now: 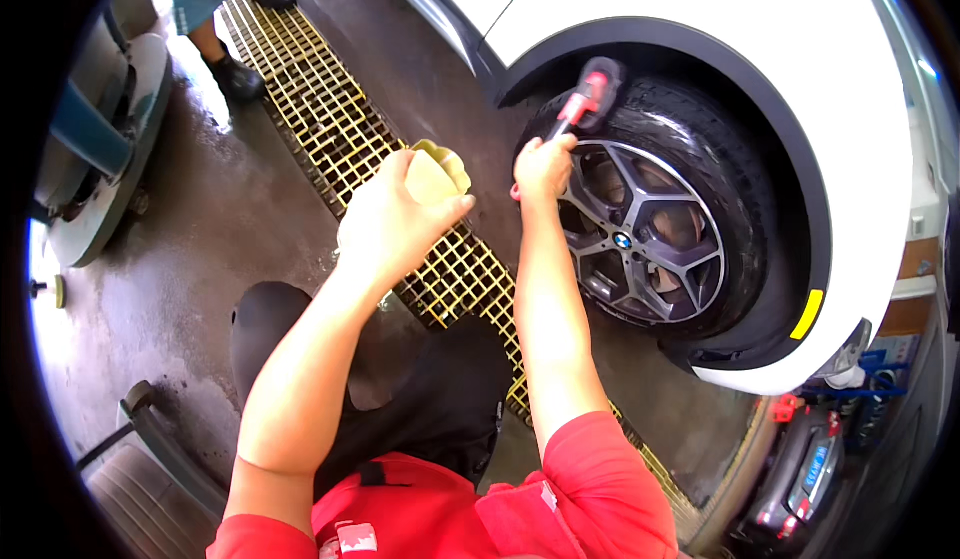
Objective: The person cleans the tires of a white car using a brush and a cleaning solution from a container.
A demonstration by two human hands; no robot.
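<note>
My right hand (541,169) grips the handle of a red and black brush (592,97). Its dark, slightly blurred head lies against the upper sidewall of a car tyre (739,176), which looks black and glossy. Inside the tyre is a grey and silver spoked alloy wheel (637,214) with a BMW badge at its hub. My left hand (390,217) holds a yellowish cup-like container (435,175) with an uneven rim, to the left of the wheel and above the floor grating. What the container holds cannot be made out.
The white car body (757,11) arches over the wheel. A yellow floor grating (457,266) crosses the dark wet floor (210,206). Another person's legs in dark boots (234,75) stand at upper left, near a grey machine base (112,184). A dark car (795,476) is at lower right.
</note>
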